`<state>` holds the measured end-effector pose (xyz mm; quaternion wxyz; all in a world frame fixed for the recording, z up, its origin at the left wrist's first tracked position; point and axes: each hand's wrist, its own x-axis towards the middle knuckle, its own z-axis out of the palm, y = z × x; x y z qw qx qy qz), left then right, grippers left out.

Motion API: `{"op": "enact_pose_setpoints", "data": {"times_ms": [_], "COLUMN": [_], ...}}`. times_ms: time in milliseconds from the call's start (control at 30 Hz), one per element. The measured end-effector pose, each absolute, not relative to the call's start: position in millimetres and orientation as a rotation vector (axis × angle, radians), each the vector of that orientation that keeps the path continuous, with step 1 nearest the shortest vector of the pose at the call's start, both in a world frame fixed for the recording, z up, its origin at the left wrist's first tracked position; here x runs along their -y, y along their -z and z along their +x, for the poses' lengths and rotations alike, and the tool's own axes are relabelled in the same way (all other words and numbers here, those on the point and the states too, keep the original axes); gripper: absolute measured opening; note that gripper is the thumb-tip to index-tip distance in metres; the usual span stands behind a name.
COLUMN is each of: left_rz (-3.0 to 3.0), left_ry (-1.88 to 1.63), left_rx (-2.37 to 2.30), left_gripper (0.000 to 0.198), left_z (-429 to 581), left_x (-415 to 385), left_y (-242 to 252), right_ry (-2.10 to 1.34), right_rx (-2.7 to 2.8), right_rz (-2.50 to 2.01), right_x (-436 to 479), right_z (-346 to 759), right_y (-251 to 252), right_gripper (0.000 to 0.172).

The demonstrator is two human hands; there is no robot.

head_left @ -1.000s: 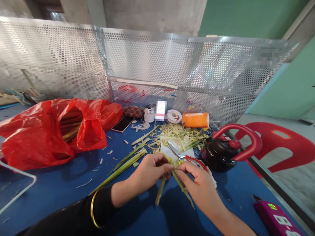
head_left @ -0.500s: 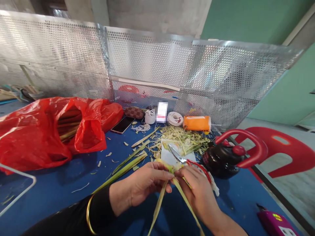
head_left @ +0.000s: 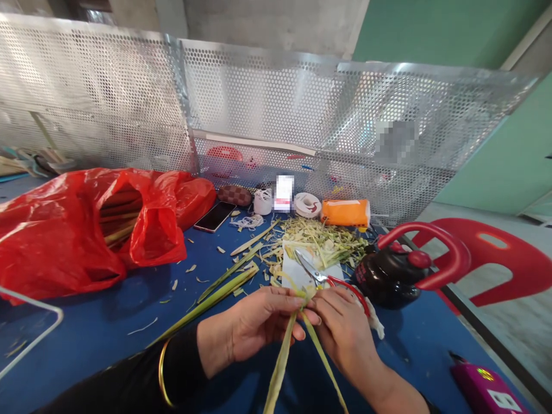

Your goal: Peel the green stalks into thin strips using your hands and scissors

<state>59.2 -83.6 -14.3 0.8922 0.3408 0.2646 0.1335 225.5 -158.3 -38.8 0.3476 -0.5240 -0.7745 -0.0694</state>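
Table [head_left: 107,322]: blue, kinda messy, perforated metal screen [head_left: 259,98] behind it
Left grip [head_left: 263,322]: fingers pinched on the leaf strips [head_left: 280,368]
Right grip [head_left: 342,322]: pinching the same strips
Leaf strips: between both grips, tails hanging nearside, scissors [head_left: 319,277] just beyond

The strips [head_left: 281,367] are narrow, flat and pale yellow-green, gathered into a small bunch just below the frame's centre. From it two ends spread apart downward, the broader slanting left, the thinner right, both reaching the bottom edge.
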Motion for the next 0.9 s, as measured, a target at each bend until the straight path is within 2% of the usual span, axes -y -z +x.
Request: {"op": "enact_pose_setpoints", "data": {"times_ms": [200, 300, 400, 467, 733, 900], "left_rz": [0.816, 0.836, 0.826, 0.832, 0.852, 0.875], "left_ry": [-0.421, -0.458, -0.490, -0.487, -0.537, -0.582], "left_rx": [-0.649, -0.666, -0.675, -0.676, -0.759, -0.744], "left_gripper": [0.023, 0.024, 0.021, 0.020, 0.026, 0.021], "left_z": [61.7, 62.1, 63.0, 63.9, 68.3, 68.4], "left_x": [87.8, 88.5, 87.7, 86.9, 87.9, 88.2], "left_y": [8.0, 5.2, 7.8, 10.2, 10.2, 15.9], "right_ry": [-0.253, -0.574, -0.931, -1.046, -1.039, -0.937], "right_rx": [1.630, 1.418, 1.390, 1.387, 1.514, 1.663], "right_rz": [-1.535, -1.568, -1.522, -1.547, -1.583, -1.532], "right_x": [160.9, 164.5, 166.6, 167.7, 173.4, 175.7], "right_z": [226.4, 222.5, 216.5, 214.0, 217.4, 215.0], "right_y": [29.9, 21.9, 18.3, 17.6, 11.0, 8.7], "right_gripper": [0.014, 0.026, 0.028, 0.029, 0.026, 0.022]}}
